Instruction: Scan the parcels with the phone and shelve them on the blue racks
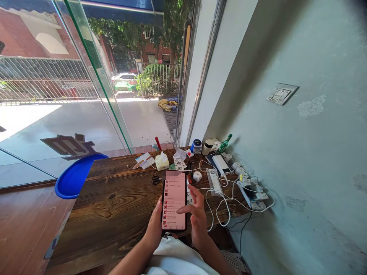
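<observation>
A smartphone [174, 204] with a lit list on its screen is held upright over the near edge of the wooden table. My left hand [155, 225] grips it along its left side, thumb on the edge. At its right side is my right hand [197, 215], fingers apart, the index finger over the lower part of the screen; whether it touches the glass I cannot tell. Behind the phone lie black scissors [156, 179], a pack of tissues [162, 161] and numbered paper slips [179, 163], partly covered by the phone.
White cables [226, 214] loop across the right end of the table [106, 202]. A power strip [245, 193], a white roll [197, 176], a jar [207, 147] and a green bottle [225, 143] stand near the wall. A blue basin [67, 183] is at the left, by the glass door.
</observation>
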Action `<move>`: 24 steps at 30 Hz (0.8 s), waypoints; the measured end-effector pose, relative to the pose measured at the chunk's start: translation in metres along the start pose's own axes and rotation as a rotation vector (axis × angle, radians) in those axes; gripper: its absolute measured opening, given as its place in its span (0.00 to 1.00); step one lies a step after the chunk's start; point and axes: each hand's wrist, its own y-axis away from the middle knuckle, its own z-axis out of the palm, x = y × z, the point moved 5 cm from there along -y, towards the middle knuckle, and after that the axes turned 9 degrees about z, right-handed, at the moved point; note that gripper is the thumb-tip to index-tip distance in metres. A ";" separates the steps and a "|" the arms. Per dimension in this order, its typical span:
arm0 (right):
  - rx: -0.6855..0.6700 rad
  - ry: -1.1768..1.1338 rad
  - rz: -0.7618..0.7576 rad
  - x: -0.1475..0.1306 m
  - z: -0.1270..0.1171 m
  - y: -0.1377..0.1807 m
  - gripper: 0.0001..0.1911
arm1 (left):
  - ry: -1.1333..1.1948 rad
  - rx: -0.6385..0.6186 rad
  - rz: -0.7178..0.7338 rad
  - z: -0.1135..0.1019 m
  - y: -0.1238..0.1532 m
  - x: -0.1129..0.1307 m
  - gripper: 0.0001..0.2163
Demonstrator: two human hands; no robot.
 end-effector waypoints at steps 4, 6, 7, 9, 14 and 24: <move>-0.003 0.046 0.018 0.004 0.000 0.000 0.26 | 0.016 -0.005 0.013 0.001 -0.001 0.001 0.36; 0.017 0.022 -0.011 0.005 -0.001 0.001 0.27 | 0.008 -0.010 0.016 0.001 -0.001 0.001 0.36; 0.020 0.020 -0.018 0.005 -0.001 0.001 0.27 | 0.000 -0.011 0.012 0.001 -0.001 0.001 0.37; 0.015 0.057 -0.012 0.006 -0.001 0.001 0.27 | -0.013 -0.010 0.005 0.001 -0.001 0.001 0.38; -0.039 0.253 -0.062 -0.001 -0.001 0.000 0.28 | -0.003 -0.037 0.000 0.004 0.002 0.002 0.38; 0.025 0.531 -0.045 -0.015 -0.002 -0.023 0.31 | 0.010 -0.089 0.000 0.009 0.001 0.001 0.38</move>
